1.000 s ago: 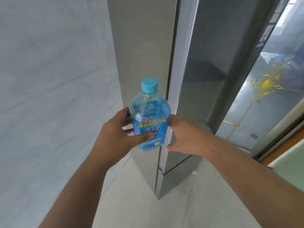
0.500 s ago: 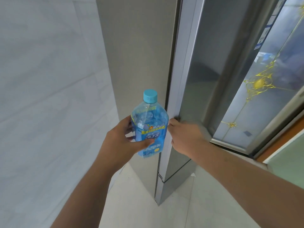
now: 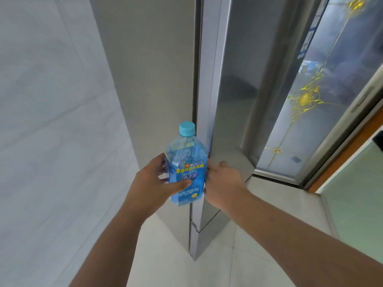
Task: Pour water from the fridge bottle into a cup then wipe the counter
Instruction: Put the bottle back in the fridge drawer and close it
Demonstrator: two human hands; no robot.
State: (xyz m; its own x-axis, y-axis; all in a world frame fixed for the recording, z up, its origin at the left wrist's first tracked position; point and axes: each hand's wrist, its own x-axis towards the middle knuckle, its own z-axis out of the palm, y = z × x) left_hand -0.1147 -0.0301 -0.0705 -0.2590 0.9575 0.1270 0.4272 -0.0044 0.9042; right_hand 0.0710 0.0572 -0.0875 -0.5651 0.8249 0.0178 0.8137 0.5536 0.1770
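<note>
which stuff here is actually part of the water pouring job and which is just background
Part of the job:
- water bottle, blue cap on, held in the left hand
- fridge door, with the right hand on its edge

Just background:
- glass sliding door with gold pattern
- tiled wall
- floor

No cup or counter in view.

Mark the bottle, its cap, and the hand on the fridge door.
bottle [image 3: 187,177], head view, on the blue label.
cap [image 3: 187,128], head view, on the cap's side.
right hand [image 3: 222,181], head view, on the back of the hand.
</note>
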